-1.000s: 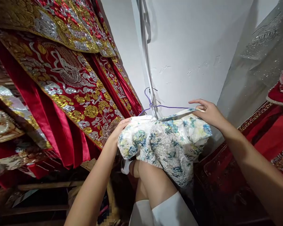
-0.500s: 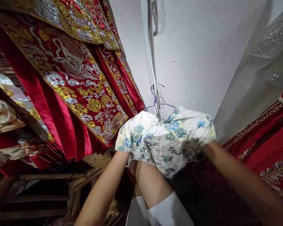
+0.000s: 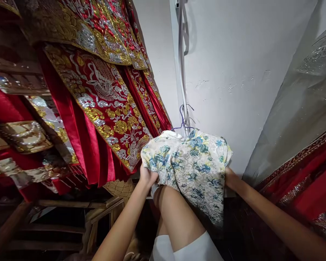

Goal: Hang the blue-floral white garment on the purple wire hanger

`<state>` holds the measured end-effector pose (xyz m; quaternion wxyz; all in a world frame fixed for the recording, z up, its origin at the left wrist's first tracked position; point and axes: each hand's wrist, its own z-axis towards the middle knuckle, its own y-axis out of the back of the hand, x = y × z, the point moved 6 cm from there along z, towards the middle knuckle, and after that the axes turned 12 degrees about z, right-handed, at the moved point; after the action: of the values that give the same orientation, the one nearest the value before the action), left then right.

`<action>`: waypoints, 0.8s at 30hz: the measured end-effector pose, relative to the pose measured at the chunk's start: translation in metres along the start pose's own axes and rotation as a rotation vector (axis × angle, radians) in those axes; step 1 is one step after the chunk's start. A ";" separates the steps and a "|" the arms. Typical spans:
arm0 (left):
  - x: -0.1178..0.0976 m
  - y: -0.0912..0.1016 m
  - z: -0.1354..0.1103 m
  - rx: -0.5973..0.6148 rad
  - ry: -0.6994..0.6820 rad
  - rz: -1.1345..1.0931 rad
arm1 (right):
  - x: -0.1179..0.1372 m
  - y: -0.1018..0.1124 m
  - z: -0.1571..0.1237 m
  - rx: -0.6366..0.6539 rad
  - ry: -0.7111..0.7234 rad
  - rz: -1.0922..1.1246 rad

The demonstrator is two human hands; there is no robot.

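Note:
A short-sleeved white blouse (image 3: pixel 198 170) with blue, green and yellow flowers hangs in front of me on a purple wire hanger (image 3: pixel 182 121). My left hand (image 3: pixel 148 177) grips it at the left sleeve's hem, fingers partly under the cloth. On the opposite side my right hand (image 3: pixel 229 177) holds the blouse by the right sleeve and side edge; its fingertips are hidden behind the fabric. The front is spread between both hands, its lower part draping beside my bare knee (image 3: pixel 171 206).
Red garments with gold and silver embroidery (image 3: pixel 105 98) hang at left. Beside them are shelves with pearl-trimmed pieces (image 3: pixel 27 134). A wooden chair frame (image 3: pixel 97 214) stands lower left. A white pole (image 3: pixel 180 65) runs along the wall (image 3: pixel 228 54); more red beaded cloth (image 3: pixel 301 185) is at right.
Both hands have come out from inside or under the sleeves to the blouse's outer edges. The blouse front now hangs lower and flatter, and my view has shifted slightly left.

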<state>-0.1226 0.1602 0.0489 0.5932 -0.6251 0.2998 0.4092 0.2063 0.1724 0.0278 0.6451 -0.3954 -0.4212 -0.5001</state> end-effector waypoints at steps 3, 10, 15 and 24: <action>-0.014 -0.005 0.000 0.004 -0.001 0.018 | 0.011 0.016 0.026 -0.020 -0.030 0.153; -0.058 -0.007 0.000 -0.006 -0.211 0.451 | 0.075 0.023 0.065 -0.086 0.051 0.275; -0.068 -0.019 -0.004 0.135 -0.297 0.799 | 0.113 -0.013 0.049 -0.039 0.078 0.298; -0.045 -0.025 -0.034 -0.202 -0.520 0.771 | 0.119 -0.107 -0.055 1.018 -0.141 -0.101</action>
<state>-0.1177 0.1246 0.0986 0.3898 -0.3997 0.3104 0.7694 0.1270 0.0643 0.1311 0.7008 -0.0432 -0.6722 -0.2347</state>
